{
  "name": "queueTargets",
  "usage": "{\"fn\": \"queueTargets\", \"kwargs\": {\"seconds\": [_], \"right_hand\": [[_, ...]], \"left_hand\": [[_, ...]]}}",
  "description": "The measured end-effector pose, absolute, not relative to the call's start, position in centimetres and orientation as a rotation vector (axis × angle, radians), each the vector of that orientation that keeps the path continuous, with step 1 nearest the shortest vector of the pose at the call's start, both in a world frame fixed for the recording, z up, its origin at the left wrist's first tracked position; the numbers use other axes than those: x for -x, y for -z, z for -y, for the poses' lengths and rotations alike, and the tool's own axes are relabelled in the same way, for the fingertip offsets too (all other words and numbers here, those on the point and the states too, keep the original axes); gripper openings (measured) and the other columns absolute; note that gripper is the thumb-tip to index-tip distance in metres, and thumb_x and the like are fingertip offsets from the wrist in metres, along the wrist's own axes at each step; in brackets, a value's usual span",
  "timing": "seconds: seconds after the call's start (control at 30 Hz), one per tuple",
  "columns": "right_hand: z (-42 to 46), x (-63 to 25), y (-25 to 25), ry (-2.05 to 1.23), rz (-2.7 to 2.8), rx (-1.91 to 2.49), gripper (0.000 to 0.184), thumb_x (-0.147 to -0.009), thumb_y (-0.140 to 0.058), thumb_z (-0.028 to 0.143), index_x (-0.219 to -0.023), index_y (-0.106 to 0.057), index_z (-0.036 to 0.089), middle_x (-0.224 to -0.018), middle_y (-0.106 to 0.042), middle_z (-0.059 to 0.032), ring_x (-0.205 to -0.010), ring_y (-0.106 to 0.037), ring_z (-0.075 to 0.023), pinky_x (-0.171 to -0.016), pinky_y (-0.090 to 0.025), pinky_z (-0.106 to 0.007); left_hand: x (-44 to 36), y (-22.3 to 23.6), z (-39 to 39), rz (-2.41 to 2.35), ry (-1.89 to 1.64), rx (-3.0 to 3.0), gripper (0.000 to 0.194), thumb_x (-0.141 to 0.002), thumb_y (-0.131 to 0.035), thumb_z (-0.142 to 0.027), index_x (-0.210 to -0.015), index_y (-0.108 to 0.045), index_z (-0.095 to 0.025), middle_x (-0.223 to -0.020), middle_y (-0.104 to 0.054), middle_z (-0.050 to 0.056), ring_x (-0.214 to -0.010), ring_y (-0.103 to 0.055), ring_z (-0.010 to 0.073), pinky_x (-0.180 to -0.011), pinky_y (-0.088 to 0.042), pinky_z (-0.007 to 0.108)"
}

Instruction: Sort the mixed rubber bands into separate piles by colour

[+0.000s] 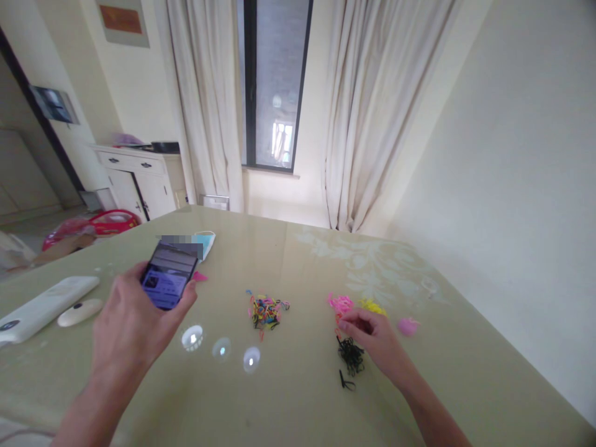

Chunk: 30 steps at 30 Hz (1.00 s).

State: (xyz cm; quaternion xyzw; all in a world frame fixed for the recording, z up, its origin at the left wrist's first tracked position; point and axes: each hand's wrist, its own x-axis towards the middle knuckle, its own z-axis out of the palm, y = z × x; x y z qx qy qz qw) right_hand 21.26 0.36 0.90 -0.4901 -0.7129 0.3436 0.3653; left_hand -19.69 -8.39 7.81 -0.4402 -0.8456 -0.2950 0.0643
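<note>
My left hand (135, 310) is closed around a smartphone (170, 276) with its screen lit, raised over the left of the table. On the right, my right hand (372, 335) is closed in a pinch among sorted heaps of small rubber bands. Orange shows at its fingertips, but whether they grip a band is unclear. Pink rubber bands (341, 302) lie just beyond the fingers, yellow rubber bands (373, 305) behind the knuckles. Black rubber bands (351, 357) sit below the hand. A mixed-colour pile of rubber bands (266, 312) lies at mid-table.
A blue face mask (207, 245) lies behind the phone. At left are a white elongated device (51, 307) and a smaller white oval object (80, 312). A pink-purple clump (408, 326) sits right of my right hand. The glossy table (279, 403) reflects lights; a wall borders its right side.
</note>
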Motion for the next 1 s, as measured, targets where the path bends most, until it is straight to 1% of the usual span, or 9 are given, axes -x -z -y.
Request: {"fn": "queueTargets", "kwargs": {"seconds": [0.13, 0.23, 0.33, 0.5, 0.6, 0.73, 0.87, 0.93, 1.0], "right_hand": [[-0.4, -21.3, -0.9, -0.886, 1.809, 1.279, 0.032, -0.086, -0.07, 0.049, -0.077, -0.076, 0.019, -0.066, -0.061, -0.0022, -0.061, -0.049, -0.0171, -0.057, -0.034, -0.029], [-0.4, -21.3, -1.0, -0.882, 1.787, 1.275, 0.032, -0.086, -0.07, 0.049, -0.079, -0.077, 0.018, -0.067, -0.063, -0.0028, -0.061, -0.05, -0.0171, -0.057, -0.035, -0.029], [-0.4, -21.4, -1.4, -0.845, 1.747, 1.274, 0.033, -0.086, -0.07, 0.049, -0.079, -0.077, 0.018, -0.065, -0.063, -0.0025, -0.059, -0.049, -0.0166, -0.056, -0.034, -0.028], [-0.5, -21.6, -2.1, -0.74, 1.665, 1.302, 0.036, -0.083, -0.07, 0.051, -0.08, -0.08, 0.017, -0.059, -0.059, -0.0011, -0.056, -0.045, -0.0159, -0.053, -0.032, -0.028], [-0.8, -21.8, -2.0, -0.71, 1.624, 1.323, 0.037, -0.083, -0.07, 0.052, -0.082, -0.081, 0.017, -0.062, -0.063, -0.0028, -0.059, -0.047, -0.017, -0.055, -0.033, -0.029], [-1.1, -22.1, -1.9, -0.678, 1.556, 1.323, 0.037, -0.083, -0.069, 0.052, -0.082, -0.079, 0.016, -0.065, -0.065, -0.0041, -0.06, -0.049, -0.0178, -0.056, -0.035, -0.03], [-1.6, -22.6, -1.6, -0.674, 1.506, 1.316, 0.035, -0.081, -0.07, 0.051, -0.08, -0.078, 0.017, -0.066, -0.068, -0.0043, -0.061, -0.051, -0.018, -0.058, -0.038, -0.03], [-1.9, -22.9, -1.3, -0.689, 1.501, 1.313, 0.035, -0.08, -0.07, 0.05, -0.081, -0.078, 0.017, -0.069, -0.07, -0.0045, -0.062, -0.054, -0.0183, -0.06, -0.039, -0.031], [-2.3, -23.2, -0.8, -0.701, 1.495, 1.308, 0.034, -0.081, -0.07, 0.049, -0.083, -0.078, 0.016, -0.072, -0.072, -0.0053, -0.064, -0.056, -0.0188, -0.062, -0.041, -0.031]], "left_hand": [[19.7, -7.2, 6.6, 2.691, 0.675, 1.264, 0.087, -0.087, -0.04, -0.078, -0.144, -0.041, -0.013, -0.133, -0.059, 0.026, -0.11, -0.066, 0.0472, -0.084, -0.054, 0.055], [20.8, -5.8, 5.7, 2.792, 0.524, 1.339, 0.089, -0.089, -0.032, -0.079, -0.141, -0.043, -0.007, -0.13, -0.059, 0.027, -0.112, -0.067, 0.0466, -0.088, -0.054, 0.053], [22.4, -4.6, 5.3, 2.832, 0.414, 1.353, 0.092, -0.089, -0.029, -0.08, -0.139, -0.046, -0.004, -0.13, -0.058, 0.029, -0.115, -0.065, 0.0476, -0.089, -0.053, 0.053], [25.6, -3.1, 5.5, 2.831, 0.277, 1.283, 0.082, -0.086, -0.04, -0.076, -0.132, -0.055, -0.009, -0.128, -0.063, 0.027, -0.111, -0.067, 0.0439, -0.084, -0.053, 0.048], [27.6, -2.3, 5.5, 2.794, 0.222, 1.282, 0.08, -0.088, -0.04, -0.071, -0.134, -0.057, -0.008, -0.128, -0.065, 0.028, -0.109, -0.068, 0.0404, -0.082, -0.052, 0.042], [30.0, -1.1, 4.8, 2.752, 0.116, 1.277, 0.073, -0.09, -0.037, -0.064, -0.13, -0.063, -0.008, -0.125, -0.071, 0.027, -0.113, -0.065, 0.037, -0.091, -0.047, 0.04], [31.7, -0.6, 3.6, 2.801, 0.054, 1.248, 0.074, -0.085, -0.043, -0.067, -0.128, -0.066, -0.011, -0.123, -0.073, 0.026, -0.118, -0.065, 0.0365, -0.094, -0.045, 0.04], [32.3, -0.7, 3.2, 2.828, 0.049, 1.243, 0.069, -0.086, -0.044, -0.065, -0.123, -0.069, -0.012, -0.12, -0.075, 0.024, -0.114, -0.067, 0.0354, -0.091, -0.047, 0.039], [32.4, -1.0, 3.1, 2.783, 0.153, 1.264, 0.063, -0.083, -0.05, -0.063, -0.111, -0.074, -0.012, -0.11, -0.078, 0.023, -0.106, -0.069, 0.0367, -0.086, -0.049, 0.04]]}}
